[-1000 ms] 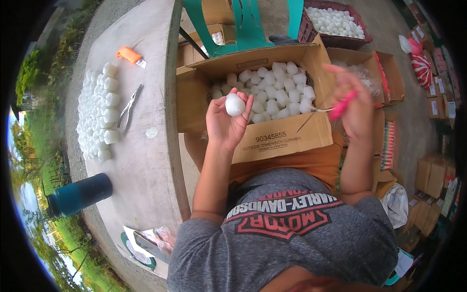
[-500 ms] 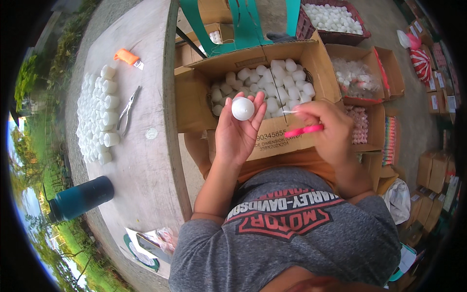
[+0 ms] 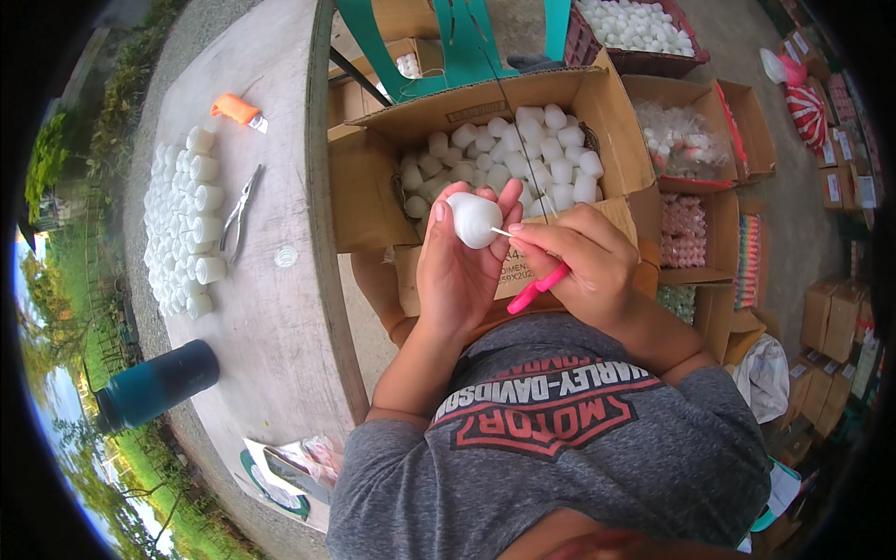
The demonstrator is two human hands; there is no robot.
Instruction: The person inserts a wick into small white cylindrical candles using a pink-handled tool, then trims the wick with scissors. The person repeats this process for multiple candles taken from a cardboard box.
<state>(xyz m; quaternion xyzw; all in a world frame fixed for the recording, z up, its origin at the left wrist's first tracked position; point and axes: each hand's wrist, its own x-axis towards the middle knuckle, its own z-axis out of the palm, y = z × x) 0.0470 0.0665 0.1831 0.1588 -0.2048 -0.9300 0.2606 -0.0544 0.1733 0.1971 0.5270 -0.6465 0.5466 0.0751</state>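
Note:
My left hand (image 3: pixel 457 271) is palm up, fingers curled round a short white candle (image 3: pixel 472 220) with a rounded end. Between the fingertips of my right hand (image 3: pixel 583 261) is a thin white wick (image 3: pixel 502 232), whose tip touches the middle of the candle's end. A pink handle (image 3: pixel 539 288), apparently of scissors, hangs from the same hand; its blades are hidden. Just beyond both hands stands an open cardboard box (image 3: pixel 616 121) filled with many similar white candles (image 3: pixel 504 149).
On the table (image 3: pixel 289 327) at left are rows of white candles (image 3: pixel 191 224), pliers (image 3: pixel 242 213), an orange-handled cutter (image 3: pixel 235 109) and a dark blue bottle (image 3: pixel 163 378). A green chair (image 3: pixel 467 47) stands beyond the box. A crate (image 3: pixel 639 61) and more boxes (image 3: pixel 695 233) line the right.
My right hand has moved left and brought the wick against the candle. My left hand has tilted the candle toward it and its fingers have curled in more.

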